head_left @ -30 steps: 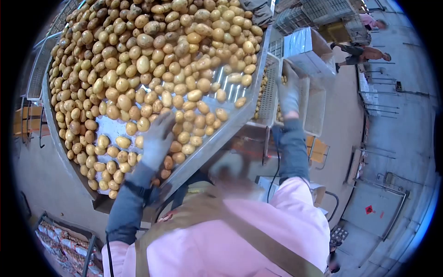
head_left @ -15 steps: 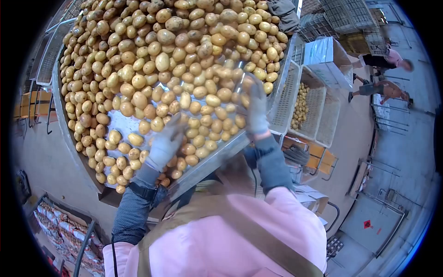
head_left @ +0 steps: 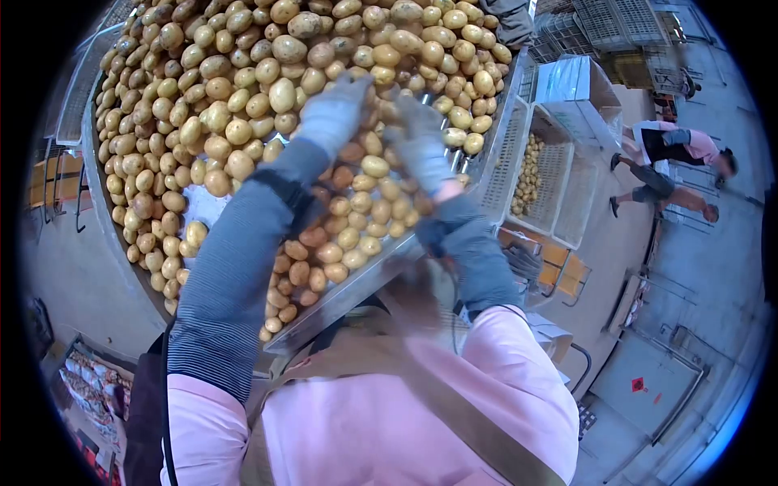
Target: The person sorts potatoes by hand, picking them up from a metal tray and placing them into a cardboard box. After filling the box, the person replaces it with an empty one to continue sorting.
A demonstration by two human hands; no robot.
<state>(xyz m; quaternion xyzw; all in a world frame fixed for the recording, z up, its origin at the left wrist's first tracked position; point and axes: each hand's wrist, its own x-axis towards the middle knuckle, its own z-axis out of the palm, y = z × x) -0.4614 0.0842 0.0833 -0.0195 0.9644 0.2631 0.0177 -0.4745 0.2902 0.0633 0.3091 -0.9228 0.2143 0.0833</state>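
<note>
Yellow-brown potatoes [head_left: 282,95] lie heaped over a large metal-edged table [head_left: 356,283]. My left hand [head_left: 336,112], in a pale glove, reaches into the middle of the heap; its fingers rest among the potatoes and blur at the tips. Close to its right, my right hand [head_left: 420,134], also gloved, is over the potatoes beside some metal rollers [head_left: 446,121]. Its fingers are smeared by motion. Whether either hand grips a potato cannot be made out. Smaller potatoes lie between my forearms, near the table's front edge.
Right of the table stand white plastic crates [head_left: 559,202], one with small potatoes [head_left: 528,174], and a white box [head_left: 565,85]. A grey cloth [head_left: 509,23] lies at the table's far corner. Two people [head_left: 668,150] are further right. Stacked crates [head_left: 620,24] stand behind.
My left hand has moved forward and right, deeper into the heap. My right hand has shifted slightly left. Several potatoes near my left forearm have moved. The people at the right have changed position.
</note>
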